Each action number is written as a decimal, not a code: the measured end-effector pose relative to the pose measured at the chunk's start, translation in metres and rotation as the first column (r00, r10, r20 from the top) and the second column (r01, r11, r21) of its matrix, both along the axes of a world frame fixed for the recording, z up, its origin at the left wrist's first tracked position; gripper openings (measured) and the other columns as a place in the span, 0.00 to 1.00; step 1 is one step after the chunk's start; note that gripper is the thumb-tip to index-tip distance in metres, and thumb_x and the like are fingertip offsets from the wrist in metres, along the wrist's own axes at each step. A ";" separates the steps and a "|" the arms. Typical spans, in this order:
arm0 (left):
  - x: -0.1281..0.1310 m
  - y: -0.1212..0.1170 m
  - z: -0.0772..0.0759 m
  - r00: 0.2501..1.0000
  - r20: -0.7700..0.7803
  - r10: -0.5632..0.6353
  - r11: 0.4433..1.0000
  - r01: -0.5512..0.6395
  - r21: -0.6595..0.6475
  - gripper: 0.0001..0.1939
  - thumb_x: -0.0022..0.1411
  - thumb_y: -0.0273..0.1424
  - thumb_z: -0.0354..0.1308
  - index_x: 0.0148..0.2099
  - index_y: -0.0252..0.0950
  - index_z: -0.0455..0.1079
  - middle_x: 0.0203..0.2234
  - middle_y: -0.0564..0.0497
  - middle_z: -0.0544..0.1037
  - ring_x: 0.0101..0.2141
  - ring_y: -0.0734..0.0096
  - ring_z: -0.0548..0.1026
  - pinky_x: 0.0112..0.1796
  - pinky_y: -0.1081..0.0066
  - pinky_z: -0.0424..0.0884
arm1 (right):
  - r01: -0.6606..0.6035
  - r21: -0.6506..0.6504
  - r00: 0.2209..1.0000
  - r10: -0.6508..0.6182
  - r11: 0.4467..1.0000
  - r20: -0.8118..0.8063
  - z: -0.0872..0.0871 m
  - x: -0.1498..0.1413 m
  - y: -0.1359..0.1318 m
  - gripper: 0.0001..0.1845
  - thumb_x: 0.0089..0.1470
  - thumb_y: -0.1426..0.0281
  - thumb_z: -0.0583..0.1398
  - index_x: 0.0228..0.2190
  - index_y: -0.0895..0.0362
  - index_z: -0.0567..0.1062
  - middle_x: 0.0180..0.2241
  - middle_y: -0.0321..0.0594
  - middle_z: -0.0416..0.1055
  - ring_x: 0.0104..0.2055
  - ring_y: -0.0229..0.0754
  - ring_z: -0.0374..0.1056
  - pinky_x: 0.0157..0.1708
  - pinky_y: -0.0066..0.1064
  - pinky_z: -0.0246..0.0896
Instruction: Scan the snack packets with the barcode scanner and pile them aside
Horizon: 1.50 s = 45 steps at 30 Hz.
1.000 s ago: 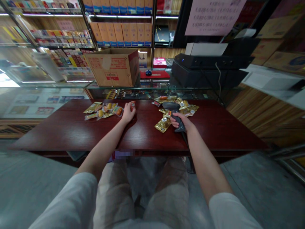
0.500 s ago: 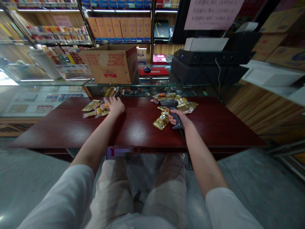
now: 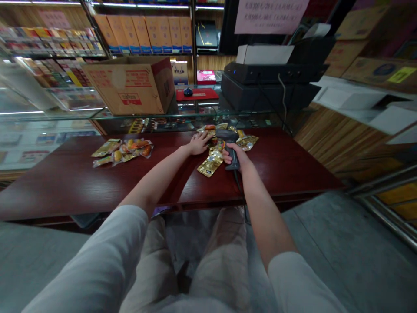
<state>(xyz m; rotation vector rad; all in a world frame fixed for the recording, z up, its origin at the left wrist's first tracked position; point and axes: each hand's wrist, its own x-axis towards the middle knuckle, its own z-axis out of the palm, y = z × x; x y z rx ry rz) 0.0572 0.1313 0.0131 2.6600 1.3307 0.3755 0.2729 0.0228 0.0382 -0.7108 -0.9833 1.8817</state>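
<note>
My right hand (image 3: 237, 157) is wrapped round the handle of a dark barcode scanner (image 3: 227, 135), its head tilted over a pile of gold snack packets (image 3: 211, 164). Stretched in from the left, my left hand (image 3: 198, 143) reaches the near-left side of this pile. Its fingers are extended, with the tips at the packets and partly hard to see. On the left of the dark red table lies a second group of packets (image 3: 130, 150), some gold and some clear with orange-brown food inside; neither hand touches it.
Behind the table (image 3: 169, 180) runs a glass counter. On it stand an open cardboard box (image 3: 130, 87), a red mat (image 3: 203, 94) and black machines (image 3: 270, 87). The scanner's cable (image 3: 239, 184) hangs over the table's front edge. Stocked shelves rise behind.
My left hand has left the left group of packets and moved right to the other pile. The right hand still holds the scanner. The view has shifted to the right.
</note>
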 end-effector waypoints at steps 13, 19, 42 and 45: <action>-0.055 -0.001 0.005 0.998 -0.013 0.055 0.998 -0.054 0.042 0.29 0.59 0.29 0.56 0.63 0.37 0.64 0.53 0.38 0.67 0.48 0.51 0.75 0.52 0.57 0.67 | -0.042 0.017 0.999 0.042 0.999 0.033 0.001 -0.002 0.001 0.12 0.53 0.62 0.61 0.33 0.55 0.65 0.18 0.27 0.58 0.14 0.30 0.50 0.12 0.23 0.50; -0.065 -0.022 0.017 0.973 -0.016 0.229 0.973 -0.228 0.048 0.26 0.60 0.24 0.50 0.61 0.33 0.64 0.53 0.34 0.70 0.47 0.47 0.76 0.50 0.54 0.68 | -0.046 0.022 0.997 0.045 0.999 0.057 -0.001 -0.001 0.000 0.12 0.53 0.61 0.61 0.34 0.54 0.65 0.18 0.27 0.58 0.14 0.30 0.49 0.12 0.22 0.49; -0.100 -0.044 -0.020 0.262 0.867 0.425 0.896 -0.257 -0.362 0.14 0.47 0.30 0.65 0.31 0.37 0.61 0.21 0.58 0.68 0.26 0.73 0.69 0.30 0.73 0.66 | -0.139 0.028 0.981 0.134 0.990 0.140 0.000 -0.007 -0.008 0.10 0.53 0.64 0.60 0.34 0.55 0.65 0.18 0.27 0.58 0.14 0.30 0.48 0.13 0.22 0.45; -0.100 -0.044 -0.021 0.208 0.894 0.396 0.915 -0.172 -0.365 0.19 0.44 0.27 0.65 0.40 0.36 0.65 0.26 0.55 0.74 0.30 0.69 0.74 0.35 0.69 0.70 | -0.138 0.029 0.982 0.133 0.990 0.137 0.001 -0.008 -0.009 0.10 0.53 0.64 0.60 0.32 0.55 0.64 0.18 0.28 0.58 0.15 0.29 0.47 0.12 0.21 0.44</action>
